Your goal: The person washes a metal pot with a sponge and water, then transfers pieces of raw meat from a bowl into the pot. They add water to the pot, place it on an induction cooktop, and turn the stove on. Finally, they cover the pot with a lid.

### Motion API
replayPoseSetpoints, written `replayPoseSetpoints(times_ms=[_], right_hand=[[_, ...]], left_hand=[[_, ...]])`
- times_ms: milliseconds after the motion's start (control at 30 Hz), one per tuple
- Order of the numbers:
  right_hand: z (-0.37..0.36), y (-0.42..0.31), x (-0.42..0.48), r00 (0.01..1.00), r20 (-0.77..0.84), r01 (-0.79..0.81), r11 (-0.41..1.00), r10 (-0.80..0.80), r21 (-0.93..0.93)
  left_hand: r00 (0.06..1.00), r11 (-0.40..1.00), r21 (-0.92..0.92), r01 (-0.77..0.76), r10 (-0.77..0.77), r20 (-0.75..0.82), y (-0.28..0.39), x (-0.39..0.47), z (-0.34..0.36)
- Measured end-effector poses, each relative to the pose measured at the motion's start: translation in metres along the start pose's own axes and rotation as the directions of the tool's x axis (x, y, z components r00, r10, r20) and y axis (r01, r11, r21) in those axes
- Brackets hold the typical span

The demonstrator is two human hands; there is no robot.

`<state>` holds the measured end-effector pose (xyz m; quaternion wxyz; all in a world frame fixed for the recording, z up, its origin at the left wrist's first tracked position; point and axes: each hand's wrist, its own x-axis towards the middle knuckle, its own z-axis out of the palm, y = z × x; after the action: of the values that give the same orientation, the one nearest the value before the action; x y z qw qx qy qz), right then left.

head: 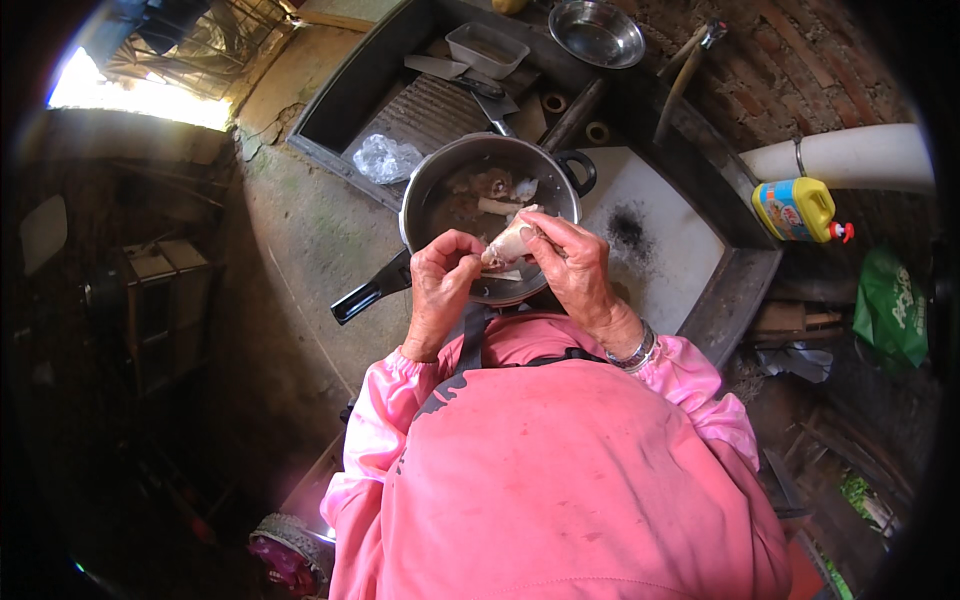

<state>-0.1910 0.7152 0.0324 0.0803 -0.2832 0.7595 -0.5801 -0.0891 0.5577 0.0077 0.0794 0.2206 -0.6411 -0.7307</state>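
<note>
Over a metal pressure-cooker pot [414, 196] with black handles, my right hand [566, 259] grips a pale piece of meat or bone [510, 244] from its right side. The fingertips of my left hand [444, 274] pinch the lower left end of that same piece. Inside the pot lie several bony pieces, among them a pale bone [499, 207], in what looks like shallow water. The pot stands at the near edge of a dark stone sink, its long handle [371, 289] pointing to the lower left.
Behind the pot are a crumpled clear plastic bag [386, 159], a cleaver [436, 67], another blade [493, 112] and a plastic tub [487, 50]. A metal basin [596, 34] sits on the sink's back edge, near a tap [686, 71]. A yellow detergent bottle [795, 210] stands at the right.
</note>
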Motion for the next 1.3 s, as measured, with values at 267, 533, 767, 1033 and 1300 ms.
replayPoseSetpoints(times_ms=[267, 533, 767, 1033, 1300], right_hand=[[0.004, 0.008, 0.000, 1.000, -0.012, -0.020, 1.000, 0.020, 0.010], [0.003, 0.005, 0.003, 0.964, 0.084, 0.262, 0.946, -0.251, -0.190], [0.002, 0.006, 0.003, 0.948, 0.150, 0.307, 0.928, -0.280, -0.210], [0.001, 0.011, 0.000, 0.954, 0.103, 0.297, 0.928, -0.280, -0.224], [0.000, 0.010, 0.000, 0.951, 0.125, 0.304, 0.926, -0.282, -0.223]], left_hand=[[0.993, 0.995, -0.019, 0.100, -0.099, 0.070, 0.023, -0.003, 0.001], [0.994, 0.968, 0.239, 0.084, -0.099, 0.052, 0.013, 0.004, -0.002], [0.999, 0.943, 0.333, 0.017, -0.028, 0.029, 0.006, 0.002, 0.003], [1.000, 0.943, 0.333, 0.006, -0.012, 0.018, 0.000, 0.001, 0.010], [0.994, 0.952, 0.305, 0.006, -0.040, 0.105, 0.003, -0.001, 0.006]])
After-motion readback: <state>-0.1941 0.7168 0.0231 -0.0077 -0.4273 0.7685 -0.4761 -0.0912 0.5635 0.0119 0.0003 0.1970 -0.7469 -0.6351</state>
